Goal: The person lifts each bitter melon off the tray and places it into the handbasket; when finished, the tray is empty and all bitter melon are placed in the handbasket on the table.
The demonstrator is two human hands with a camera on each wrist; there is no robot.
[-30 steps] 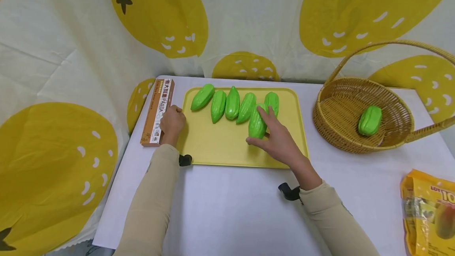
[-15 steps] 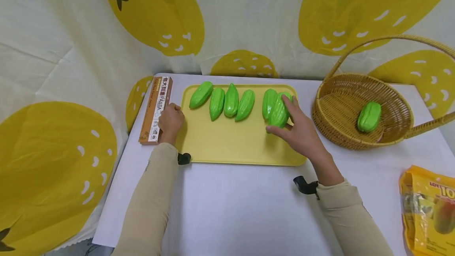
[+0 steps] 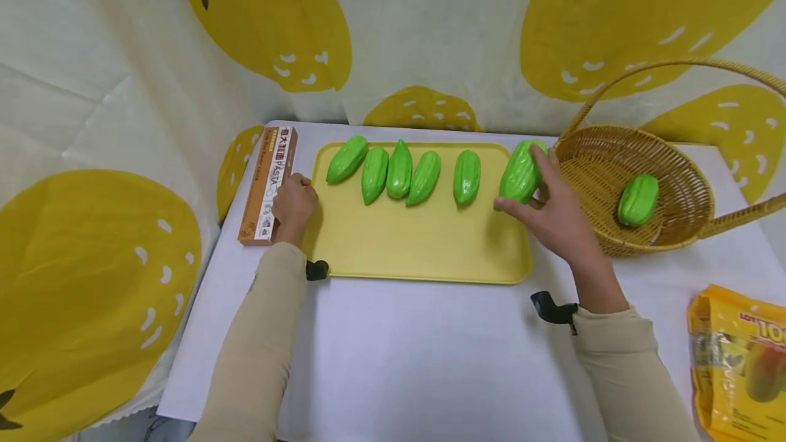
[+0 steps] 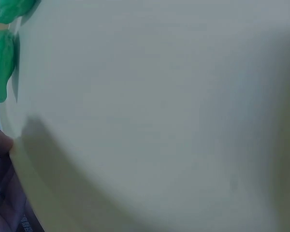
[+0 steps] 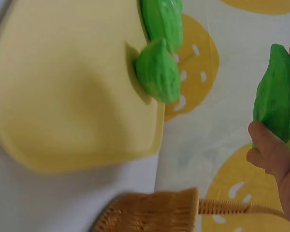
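My right hand (image 3: 561,217) grips a glossy green ridged gourd (image 3: 518,172) between thumb and fingers, above the right edge of the yellow tray (image 3: 393,244). In the right wrist view this gourd (image 5: 275,96) tapers to a tip, and fingers curl against its side. Several similar gourds lie in a row along the back of the tray, one of them (image 3: 467,176) apart at the right. At the tray's left edge my left hand (image 3: 295,207) has curled fingers; the left wrist view shows a fingertip (image 4: 0,142) on the rim with other fingers bent outside it.
A wicker basket (image 3: 589,189) with a tall handle stands right of the tray, one green gourd (image 3: 638,200) inside. Left of the tray lies a pasta box (image 3: 258,186), partly behind my left hand. A yellow bag (image 3: 746,367) lies at the front right; a patterned cloth (image 3: 430,12) hangs behind.
My right hand has carried the gourd from the row rightward to the tray's right edge, by the basket. My left hand has stayed at the tray's left edge.
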